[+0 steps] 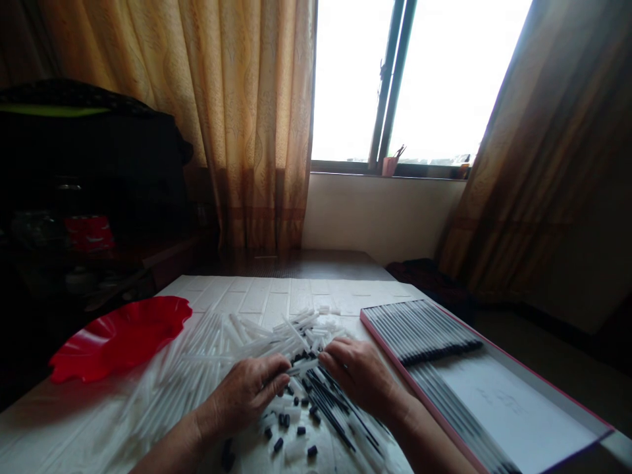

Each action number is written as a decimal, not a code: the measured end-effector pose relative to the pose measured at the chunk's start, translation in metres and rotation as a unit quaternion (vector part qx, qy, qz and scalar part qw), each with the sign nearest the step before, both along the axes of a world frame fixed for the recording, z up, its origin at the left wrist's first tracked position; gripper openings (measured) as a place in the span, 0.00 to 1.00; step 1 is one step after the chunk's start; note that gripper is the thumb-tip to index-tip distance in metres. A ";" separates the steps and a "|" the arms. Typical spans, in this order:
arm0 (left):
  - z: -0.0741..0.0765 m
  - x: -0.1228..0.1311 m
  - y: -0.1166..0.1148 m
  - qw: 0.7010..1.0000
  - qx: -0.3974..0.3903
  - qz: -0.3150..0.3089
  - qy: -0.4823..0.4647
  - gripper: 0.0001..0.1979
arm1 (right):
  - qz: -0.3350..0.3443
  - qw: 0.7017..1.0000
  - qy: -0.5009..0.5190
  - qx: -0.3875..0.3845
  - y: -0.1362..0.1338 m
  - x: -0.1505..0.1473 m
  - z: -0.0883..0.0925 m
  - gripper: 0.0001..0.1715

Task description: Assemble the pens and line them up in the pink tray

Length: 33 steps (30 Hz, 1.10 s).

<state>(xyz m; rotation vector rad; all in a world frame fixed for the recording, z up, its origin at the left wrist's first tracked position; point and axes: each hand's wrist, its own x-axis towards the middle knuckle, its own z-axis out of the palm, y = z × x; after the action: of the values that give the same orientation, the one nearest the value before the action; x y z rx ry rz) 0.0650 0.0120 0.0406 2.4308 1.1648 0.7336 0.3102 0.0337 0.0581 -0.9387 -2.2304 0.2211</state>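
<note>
At far left you have a glossy red dish (123, 336) with a wavy rim on the white, brick-patterned surface (279, 303). Beside it, smooth translucent tubes (170, 375) fan out in a loose heap. Your left hand (257, 388) pinches a short translucent piece (303, 367) between thumb and forefinger, in the middle, between your hands. Stubby black caps (278, 445) and slim dark rods (336, 418) lie scattered below it. Your right hand (353, 372) curls in close to that piece; whether it grips, you cannot tell. On the right, a shallow pink-edged box (384, 342) holds straight rows of slender tubes (419, 326) and a white sheet (513, 401).

Patterned tan curtains (251, 99) flank the window (355, 79), a pink cup (389, 166) on its sill. Loose pieces crowd your fingers, and the box sits just beside your right forearm.
</note>
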 end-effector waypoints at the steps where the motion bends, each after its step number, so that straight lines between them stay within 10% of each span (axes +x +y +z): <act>1: 0.000 0.000 -0.001 1.000 0.002 0.000 0.000 0.12 | -0.007 1.000 -0.004 0.004 0.001 -0.001 -0.002 0.22; 8: 0.001 0.000 0.000 1.000 0.015 0.015 -0.008 0.12 | -0.013 1.000 0.013 -0.006 0.006 -0.005 -0.012 0.27; 18: -0.002 -0.003 0.001 0.999 0.021 0.031 -0.004 0.11 | 0.007 0.997 0.057 -0.047 0.000 -0.002 0.000 0.09; 27: -0.001 0.000 0.000 1.000 0.016 0.016 0.006 0.12 | -0.012 0.997 0.030 -0.072 0.006 -0.005 -0.006 0.26; 33: -0.001 -0.002 0.000 0.999 0.024 0.022 0.004 0.11 | 0.024 0.992 0.057 -0.111 0.000 0.001 0.006 0.11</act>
<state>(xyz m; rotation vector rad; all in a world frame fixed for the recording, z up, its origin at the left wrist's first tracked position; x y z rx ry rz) 0.0628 0.0121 0.0392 2.4570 1.2195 0.7744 0.3109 0.0340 0.0637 -0.9637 -2.1540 0.5422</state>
